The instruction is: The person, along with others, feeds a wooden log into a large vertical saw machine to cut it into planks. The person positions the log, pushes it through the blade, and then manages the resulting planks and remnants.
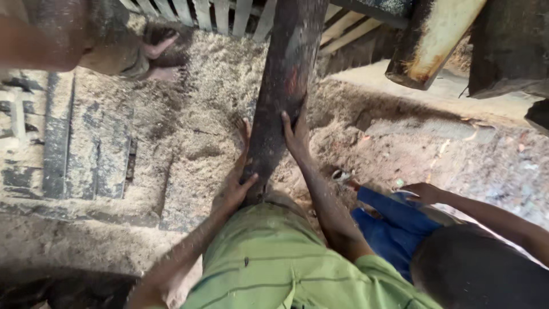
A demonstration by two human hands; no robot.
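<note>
Lying open left of the dark log: sawdust-covered floor. Crowding the right side: a co-worker's arm and blue cloth. Overhanging top right: a rusty beam.

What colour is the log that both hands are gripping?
Dark brown to black, with a reddish patch: the log, head view.

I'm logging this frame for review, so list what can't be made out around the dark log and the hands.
- Head view: the near end of the dark log is hidden behind the green shirt.
- Its far end is cut off by the top edge.
- The left hand and right hand lie on the log; their palms are hidden.
- The bent-over person in blue is cut off by the frame's bottom edge.
</note>
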